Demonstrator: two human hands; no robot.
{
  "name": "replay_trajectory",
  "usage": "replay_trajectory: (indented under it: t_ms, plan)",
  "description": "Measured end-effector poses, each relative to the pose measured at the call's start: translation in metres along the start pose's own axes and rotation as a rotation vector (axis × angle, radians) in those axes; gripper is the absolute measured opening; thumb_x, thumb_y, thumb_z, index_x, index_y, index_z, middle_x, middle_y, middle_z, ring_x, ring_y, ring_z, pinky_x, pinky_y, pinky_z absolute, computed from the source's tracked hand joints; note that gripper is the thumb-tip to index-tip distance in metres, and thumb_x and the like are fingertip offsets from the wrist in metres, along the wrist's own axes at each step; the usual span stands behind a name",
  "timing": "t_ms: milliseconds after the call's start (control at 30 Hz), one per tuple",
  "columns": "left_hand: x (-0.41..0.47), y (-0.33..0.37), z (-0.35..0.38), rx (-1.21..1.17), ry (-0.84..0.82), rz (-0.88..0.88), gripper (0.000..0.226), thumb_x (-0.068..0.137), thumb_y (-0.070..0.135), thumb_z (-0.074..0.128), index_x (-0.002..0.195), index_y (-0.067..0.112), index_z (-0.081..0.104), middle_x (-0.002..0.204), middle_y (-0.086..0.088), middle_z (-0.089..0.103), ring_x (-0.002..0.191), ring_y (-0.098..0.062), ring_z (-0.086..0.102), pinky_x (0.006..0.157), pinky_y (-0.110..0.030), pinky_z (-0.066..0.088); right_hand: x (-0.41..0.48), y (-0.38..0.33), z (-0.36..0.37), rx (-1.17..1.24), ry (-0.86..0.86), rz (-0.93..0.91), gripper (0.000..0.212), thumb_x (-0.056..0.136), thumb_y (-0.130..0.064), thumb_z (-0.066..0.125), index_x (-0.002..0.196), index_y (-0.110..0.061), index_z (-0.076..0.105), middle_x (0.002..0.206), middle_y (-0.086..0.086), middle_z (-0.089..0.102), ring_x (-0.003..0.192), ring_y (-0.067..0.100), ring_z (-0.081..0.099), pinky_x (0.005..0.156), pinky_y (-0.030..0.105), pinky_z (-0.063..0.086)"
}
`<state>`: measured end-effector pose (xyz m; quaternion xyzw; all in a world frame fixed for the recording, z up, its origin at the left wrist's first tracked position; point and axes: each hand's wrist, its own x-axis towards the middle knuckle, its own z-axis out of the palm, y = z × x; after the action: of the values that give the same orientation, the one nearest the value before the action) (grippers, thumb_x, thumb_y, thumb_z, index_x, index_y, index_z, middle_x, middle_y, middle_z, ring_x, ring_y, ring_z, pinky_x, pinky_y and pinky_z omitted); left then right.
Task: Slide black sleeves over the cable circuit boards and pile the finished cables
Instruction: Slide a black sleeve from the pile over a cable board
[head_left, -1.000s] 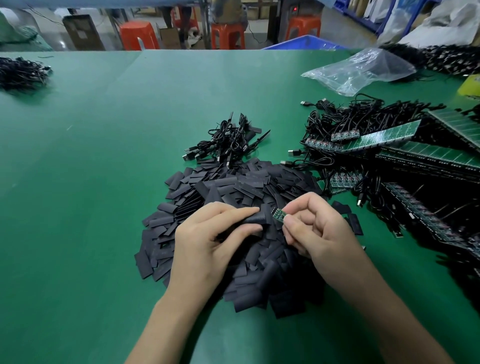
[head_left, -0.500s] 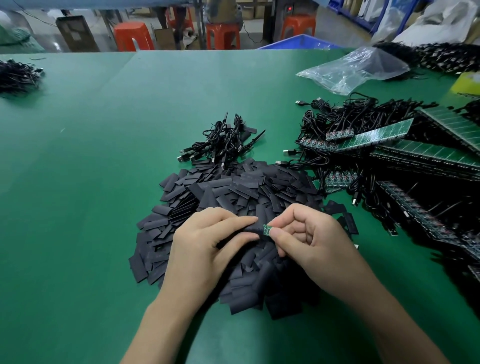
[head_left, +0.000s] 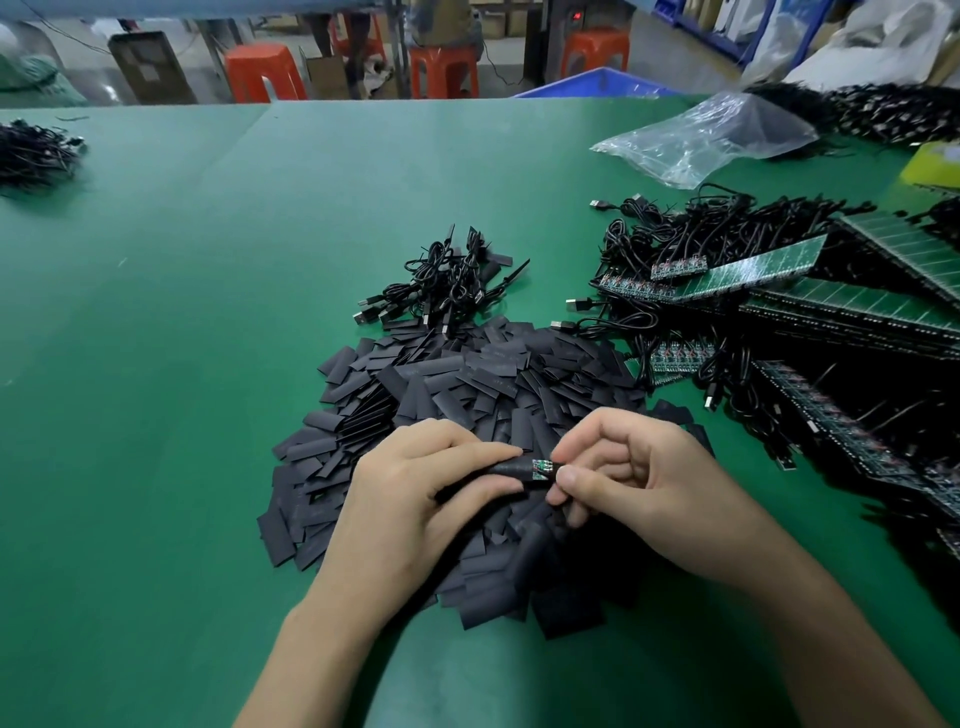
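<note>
Sleeve meets board: the left hand (head_left: 415, 499), fingers curled, pinches a black sleeve (head_left: 506, 470) between thumb and forefinger. The right hand (head_left: 644, 483), likewise curled, pinches the far end of a small green circuit board (head_left: 540, 466) and feeds it into the sleeve's mouth. Only a short stretch of board shows between the two hands, above the heap of loose sleeves (head_left: 467, 384) near the middle of the table (head_left: 208, 312).

A second earlier the board stood clear of the sleeve, its green face fully exposed; half a second ago it had reached the opening. The sleeving of this cable appears nearly done, with a last push left before it can join the small pile of finished cables (head_left: 447, 280) just beyond the heap, toward the far edge. Both grips look unchanged.
</note>
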<state>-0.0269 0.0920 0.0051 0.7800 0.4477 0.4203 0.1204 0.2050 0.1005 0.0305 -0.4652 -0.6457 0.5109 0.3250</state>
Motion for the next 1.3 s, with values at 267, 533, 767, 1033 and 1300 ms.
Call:
replay_trajectory:
  t_ms: [267, 533, 767, 1033, 1300]
  plan:
    - [-0.0005, 0.002, 0.0008, -0.039, -0.022, 0.024, 0.023, 0.092, 0.036, 0.073, 0.107, 0.019, 0.081, 0.091, 0.008, 0.068, 0.085, -0.009, 0.065, 0.077, -0.025, 0.052, -0.0006, 0.005, -0.0004, -0.032, 0.004, 0.024, 0.01, 0.085, -0.037, 0.07, 0.088, -0.028, 0.074, 0.067, -0.002, 0.071, 0.056, 0.002, 0.06, 0.056, 0.012, 0.044]
    - [-0.0021, 0.0033, 0.0016, -0.036, -0.039, 0.051, 0.02, 0.092, 0.032, 0.077, 0.106, 0.018, 0.081, 0.092, 0.009, 0.069, 0.086, -0.007, 0.065, 0.079, -0.02, 0.05, 0.0002, 0.0094, 0.0002, -0.063, 0.014, 0.039, 0.013, 0.083, -0.039, 0.071, 0.086, -0.027, 0.074, 0.067, -0.004, 0.069, 0.062, 0.007, 0.061, 0.062, 0.021, 0.047]
    - [-0.0032, 0.0029, 0.0049, 0.057, -0.024, 0.102, 0.024, 0.091, 0.028, 0.078, 0.112, 0.018, 0.08, 0.092, 0.007, 0.066, 0.084, -0.009, 0.061, 0.08, -0.021, 0.048, 0.0001, 0.0104, -0.0002, -0.024, 0.003, 0.072, 0.007, 0.09, -0.027, 0.075, 0.083, -0.026, 0.075, 0.067, -0.006, 0.069, 0.061, 0.004, 0.059, 0.06, 0.016, 0.045]
    - [-0.0035, 0.0041, 0.0016, 0.062, -0.013, 0.106, 0.022, 0.091, 0.026, 0.077, 0.111, 0.018, 0.08, 0.091, 0.007, 0.066, 0.083, -0.01, 0.061, 0.079, -0.021, 0.048, 0.0003, 0.008, 0.0041, -0.036, 0.024, 0.054, 0.017, 0.079, -0.045, 0.071, 0.083, -0.028, 0.074, 0.067, -0.006, 0.068, 0.061, 0.004, 0.059, 0.06, 0.018, 0.045]
    - [-0.002, 0.0066, 0.0066, 0.037, -0.041, 0.103, 0.022, 0.092, 0.028, 0.076, 0.111, 0.017, 0.08, 0.09, 0.006, 0.067, 0.083, -0.012, 0.062, 0.078, -0.023, 0.049, -0.0011, 0.005, 0.0058, -0.012, -0.007, 0.03, 0.008, 0.084, -0.035, 0.072, 0.085, -0.027, 0.075, 0.068, -0.005, 0.069, 0.062, 0.004, 0.06, 0.06, 0.017, 0.046]
